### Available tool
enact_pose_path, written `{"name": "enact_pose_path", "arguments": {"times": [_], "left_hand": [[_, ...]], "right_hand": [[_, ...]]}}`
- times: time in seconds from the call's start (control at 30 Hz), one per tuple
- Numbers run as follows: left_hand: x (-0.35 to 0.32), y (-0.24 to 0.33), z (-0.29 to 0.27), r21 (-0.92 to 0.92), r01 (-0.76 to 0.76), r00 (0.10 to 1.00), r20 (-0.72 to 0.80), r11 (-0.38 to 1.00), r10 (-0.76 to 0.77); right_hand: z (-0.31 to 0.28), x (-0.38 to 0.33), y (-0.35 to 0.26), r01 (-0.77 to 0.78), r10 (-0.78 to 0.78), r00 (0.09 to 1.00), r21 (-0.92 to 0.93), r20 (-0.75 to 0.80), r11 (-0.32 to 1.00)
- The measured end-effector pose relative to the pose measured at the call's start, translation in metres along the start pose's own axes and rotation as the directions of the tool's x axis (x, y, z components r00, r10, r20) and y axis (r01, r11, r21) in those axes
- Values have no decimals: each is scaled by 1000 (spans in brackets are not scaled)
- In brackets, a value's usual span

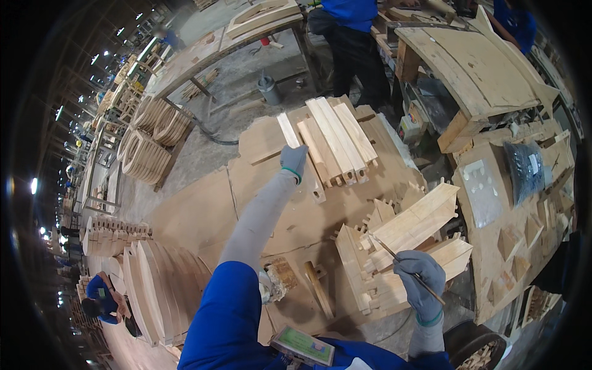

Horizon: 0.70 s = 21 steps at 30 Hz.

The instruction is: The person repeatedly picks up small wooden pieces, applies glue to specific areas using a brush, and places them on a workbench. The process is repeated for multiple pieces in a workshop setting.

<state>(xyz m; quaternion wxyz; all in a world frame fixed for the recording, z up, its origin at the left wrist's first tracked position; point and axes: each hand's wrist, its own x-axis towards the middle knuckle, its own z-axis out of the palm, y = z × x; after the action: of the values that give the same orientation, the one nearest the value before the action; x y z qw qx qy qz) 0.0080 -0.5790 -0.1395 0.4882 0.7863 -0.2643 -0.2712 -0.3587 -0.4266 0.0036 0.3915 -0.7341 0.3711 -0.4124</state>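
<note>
- The left hand [293, 159], in a grey glove, is stretched far forward over the workbench [203, 216] and is closed around one finger-jointed wooden block [301, 157] at the near-left edge of the far stack of blocks [336, 139].
- This block lies tilted, with its toothed end pointing toward the person; whether it is already lifted from the bench I cannot tell.
- The right hand [420, 280], also gloved, is closed around a thin brush [404, 266]. The tip of the brush touches the toothed end of a block in the near pile of blocks [407, 237], just in front of the person.
- My judgement: the step in hand is to coat the finger joints with glue while the other hand fetches the next piece from the far stack.
- A wooden mallet [317, 287] lies on the bench between the two arms, near a glue-crusted pot [277, 277].
- The next move seems to need the fetched block brought close to the near pile with its teeth turned toward the brush, and kept level so that the fingers can mesh.
- Other workers in blue stand at the benches farther away, well apart from both hands.
</note>
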Motion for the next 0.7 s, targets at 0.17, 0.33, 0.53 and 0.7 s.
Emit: {"name": "enact_pose_path", "arguments": {"times": [0.17,0.33,0.53,0.7], "left_hand": [[14,-38,-22,31,10,999,48,999,-11],[-10,-8,-42,266,-20,994,111,964,-10],[-102,79,-157,185,-93,981,187,978,58],[-231,82,-278,-262,-305,952,-45,916,304]], "right_hand": [[-2,-4,-11,0,0,1000,-9,-18,1000],[9,-17,-18,-22,21,998,-10,-61,1000],[44,-29,-64,75,-60,986,96,-156,992],[83,-53,-118,237,-215,967,174,-133,956]]}}
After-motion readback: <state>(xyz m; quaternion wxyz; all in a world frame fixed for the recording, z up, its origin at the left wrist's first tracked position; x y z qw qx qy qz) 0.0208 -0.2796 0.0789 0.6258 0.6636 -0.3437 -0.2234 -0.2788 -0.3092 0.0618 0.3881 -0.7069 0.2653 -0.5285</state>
